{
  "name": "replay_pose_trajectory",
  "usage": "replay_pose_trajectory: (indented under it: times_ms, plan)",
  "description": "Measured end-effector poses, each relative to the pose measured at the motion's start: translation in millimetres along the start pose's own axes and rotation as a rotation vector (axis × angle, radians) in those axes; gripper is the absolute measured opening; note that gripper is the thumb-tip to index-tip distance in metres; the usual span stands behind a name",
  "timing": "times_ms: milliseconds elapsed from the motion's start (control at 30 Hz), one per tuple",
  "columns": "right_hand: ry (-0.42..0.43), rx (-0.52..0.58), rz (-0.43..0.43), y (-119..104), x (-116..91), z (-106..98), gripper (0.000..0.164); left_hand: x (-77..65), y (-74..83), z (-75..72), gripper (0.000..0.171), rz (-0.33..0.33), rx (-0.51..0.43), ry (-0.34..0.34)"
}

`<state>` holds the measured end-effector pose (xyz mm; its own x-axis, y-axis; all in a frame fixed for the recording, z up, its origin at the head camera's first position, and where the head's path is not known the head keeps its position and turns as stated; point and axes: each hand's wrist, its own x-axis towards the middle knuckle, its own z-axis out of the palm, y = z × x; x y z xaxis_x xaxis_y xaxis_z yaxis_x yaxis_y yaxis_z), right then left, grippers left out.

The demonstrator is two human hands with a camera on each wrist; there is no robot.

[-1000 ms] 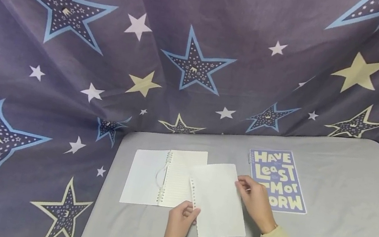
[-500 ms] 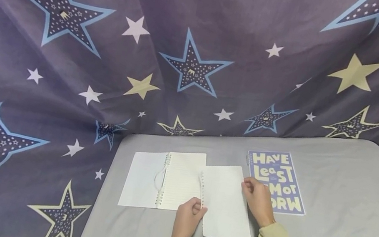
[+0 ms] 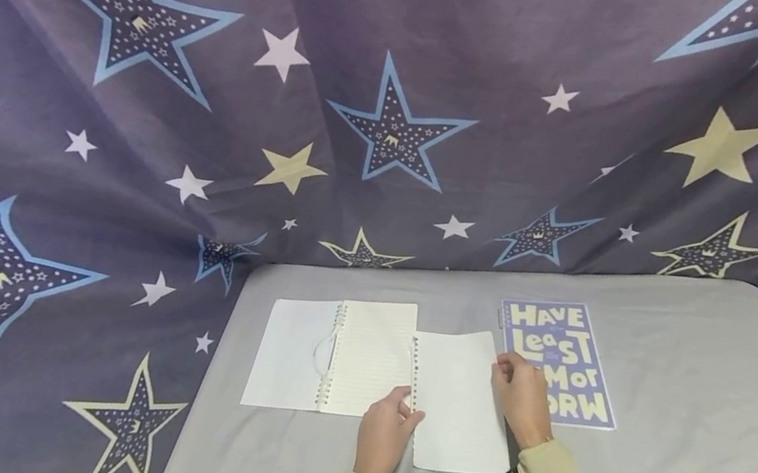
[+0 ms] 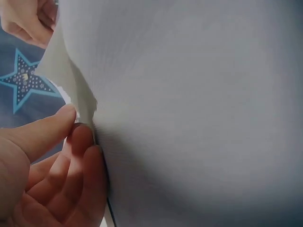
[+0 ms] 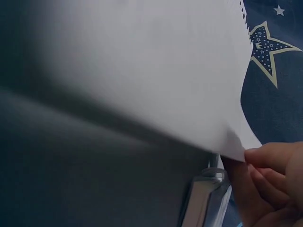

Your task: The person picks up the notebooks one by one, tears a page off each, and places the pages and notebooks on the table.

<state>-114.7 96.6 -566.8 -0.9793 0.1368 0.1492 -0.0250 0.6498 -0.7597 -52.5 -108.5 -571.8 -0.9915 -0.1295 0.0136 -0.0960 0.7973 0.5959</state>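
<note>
A loose white sheet of paper (image 3: pixel 461 407), punched along its left edge, is held up between my two hands. My left hand (image 3: pixel 383 438) pinches that punched edge near its lower part, thumb over curled fingers. In the left wrist view the sheet (image 4: pixel 61 59) bends up beside the thumb. At the sheet's right edge, my right hand (image 3: pixel 522 399) pinches it between thumb and fingers; the right wrist view shows the paper's corner (image 5: pixel 234 146) in this grip. An open ring-bound notebook (image 3: pixel 367 365) with lined pages lies to the left, its right page next to the sheet.
Behind my right hand lies a purple notebook (image 3: pixel 564 328) with large cream letters, partly covered by the hand. A glossy see-through piece (image 5: pixel 206 201) shows under the paper. The grey cloth surface (image 3: pixel 691 410) meets a star-patterned curtain (image 3: pixel 502 55) at the back.
Both hands have shifted right with the sheet, and it has turned from a tilt to nearly straight. It now covers less of the open notebook's right page, which stays in place.
</note>
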Motion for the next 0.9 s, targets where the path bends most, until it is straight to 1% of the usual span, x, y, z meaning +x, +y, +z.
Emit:
replay_pose_trajectory:
  times_ms: [133,333,467,567,767,900]
  plan:
    - [0.025,-0.020,-0.005,-0.4,-0.5,-0.1,0.012,1.3,2.4,-0.3,0.044,0.014,0.030,-0.002]
    - [0.047,-0.019,0.001,-0.4,-2.3,0.1,0.017,2.8,3.3,-0.3,0.048,0.027,0.040,-0.010]
    - [0.053,-0.035,0.000,-1.6,-3.6,-0.5,0.018,3.4,2.2,0.7,0.051,0.049,0.048,0.000]
    - [0.042,-0.044,-0.001,-2.3,-4.4,-1.1,0.019,4.4,0.9,1.1,0.053,0.052,0.048,0.000]
    - [0.018,-0.060,-0.003,-5.9,-6.7,-2.8,0.021,6.5,-1.5,0.9,0.054,0.037,0.049,-0.015]
    - [0.027,-0.074,-0.029,-8.8,-8.4,-4.3,0.015,6.9,-1.9,-2.1,0.052,0.057,0.081,-0.013]
